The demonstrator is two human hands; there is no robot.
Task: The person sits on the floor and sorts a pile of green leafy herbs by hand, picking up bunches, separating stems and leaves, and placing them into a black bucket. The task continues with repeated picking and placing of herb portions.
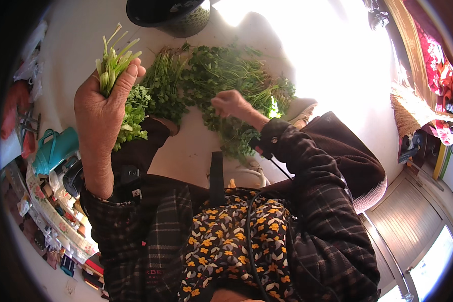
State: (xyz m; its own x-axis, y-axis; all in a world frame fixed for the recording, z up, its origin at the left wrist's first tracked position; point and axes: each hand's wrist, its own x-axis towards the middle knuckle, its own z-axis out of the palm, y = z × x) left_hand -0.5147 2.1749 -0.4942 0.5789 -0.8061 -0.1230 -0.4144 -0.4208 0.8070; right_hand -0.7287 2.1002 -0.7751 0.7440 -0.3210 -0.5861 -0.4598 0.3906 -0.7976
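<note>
My left hand (107,90) is raised at the left, closed around a bunch of leafy green stalks (113,66); the pale cut ends stick up above the thumb and the leaves hang below the hand. Over the floor near the middle is my right hand (226,102), its fingers curled and slightly blurred; whether it holds anything small cannot be told. Beyond and under it spreads a pile of leafy herbs (226,68) with thin stems and brownish root ends at the right. Another clump of the herbs (166,75) lies on the pile's left side.
A black tub (185,19) stands on the floor beyond the pile. At the left are a teal plastic jug (58,149) and a cluttered shelf with a floral cover (49,211). A straw broom (411,107) is at the right, above a door (407,215). Bright sunlight washes out the floor at upper right.
</note>
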